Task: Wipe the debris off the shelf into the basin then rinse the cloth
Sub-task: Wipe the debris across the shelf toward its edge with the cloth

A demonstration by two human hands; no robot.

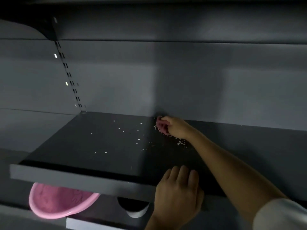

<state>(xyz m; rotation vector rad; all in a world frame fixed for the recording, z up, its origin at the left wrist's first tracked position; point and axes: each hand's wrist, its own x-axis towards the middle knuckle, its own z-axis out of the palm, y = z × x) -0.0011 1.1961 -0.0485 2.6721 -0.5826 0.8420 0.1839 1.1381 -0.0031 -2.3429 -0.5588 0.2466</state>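
We are gripping the cloth [160, 126] in our right hand [176, 127] among debris [138, 140] at the shelf [99, 140] back; our left hand [178, 190] is resting flat, released, on the front edge.

Head view — forward-down, close over shelf [103, 146]

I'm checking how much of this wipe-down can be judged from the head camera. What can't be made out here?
- Pink basin: its far side is hidden under the shelf front edge.
- Cloth: mostly covered by the right hand; the dim light hides its shape.
- White container: its top is hidden by the shelf, its right side by the left hand.
- Debris: specks too small to identify.
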